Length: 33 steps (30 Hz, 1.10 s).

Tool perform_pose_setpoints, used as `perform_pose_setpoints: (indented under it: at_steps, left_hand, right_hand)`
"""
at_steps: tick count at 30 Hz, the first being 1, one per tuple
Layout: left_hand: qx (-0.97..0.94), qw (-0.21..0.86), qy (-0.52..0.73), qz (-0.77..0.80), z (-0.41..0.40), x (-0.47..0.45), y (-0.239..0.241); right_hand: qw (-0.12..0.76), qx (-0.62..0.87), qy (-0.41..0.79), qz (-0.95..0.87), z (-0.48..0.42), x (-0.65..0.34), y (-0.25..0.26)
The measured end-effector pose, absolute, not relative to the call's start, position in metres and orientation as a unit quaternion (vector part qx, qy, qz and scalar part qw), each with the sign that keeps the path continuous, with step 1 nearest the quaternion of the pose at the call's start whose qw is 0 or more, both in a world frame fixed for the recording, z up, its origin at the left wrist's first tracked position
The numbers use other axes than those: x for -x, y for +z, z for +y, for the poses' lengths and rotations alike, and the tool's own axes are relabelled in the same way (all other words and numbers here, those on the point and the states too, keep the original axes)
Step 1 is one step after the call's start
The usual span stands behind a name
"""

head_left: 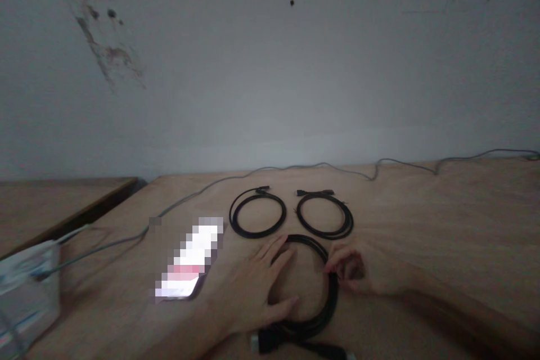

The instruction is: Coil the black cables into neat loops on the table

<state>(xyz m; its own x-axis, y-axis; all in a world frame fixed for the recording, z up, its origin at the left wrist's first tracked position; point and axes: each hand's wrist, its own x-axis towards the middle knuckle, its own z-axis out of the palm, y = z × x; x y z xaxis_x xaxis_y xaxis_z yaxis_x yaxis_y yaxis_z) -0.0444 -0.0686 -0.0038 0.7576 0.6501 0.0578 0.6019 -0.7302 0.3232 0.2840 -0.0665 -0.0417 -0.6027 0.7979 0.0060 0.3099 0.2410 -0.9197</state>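
The thick black cable [334, 301] lies in a loose loop on the counter [442, 225], close to the person. The left hand [264, 287] rests flat with its fingers spread across the loop's left side. The right hand [358, 275] pinches the loop's right edge between fingertips and thumb. Just beyond the thick black cable sit two thinner coils, the left coil [257, 235] and the right coil [327, 234], side by side. A blurred phone [189, 261] lies to its left, and a grey cord [211, 183] trails well beyond it.
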Motion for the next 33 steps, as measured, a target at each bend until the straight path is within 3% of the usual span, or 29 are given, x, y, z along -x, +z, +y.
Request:
perform_pose_setpoints:
  at_steps: [5, 11, 24, 33]
  left_hand:
    - [-0.926, 0.142, 0.074, 0.343, -0.07, 0.043, 0.0]
    - [-0.927, 0.138, 0.075, 0.34, -0.069, 0.043, 0.0]
    - [-0.926, 0.144, 0.081, 0.338, -0.07, 0.043, 0.0]
    - [-0.926, 0.143, 0.087, 0.34, -0.069, 0.043, -0.003]
  right_hand:
    - [0.219, 0.387, 0.425, -0.788, -0.074, -0.277, -0.031]
    - [0.259, 0.376, 0.356, -0.816, -0.073, -0.271, -0.026]
    - [0.254, 0.408, 0.369, -0.796, -0.077, -0.262, -0.034]
    - [0.343, 0.367, 0.301, -0.81, -0.081, -0.255, -0.043]
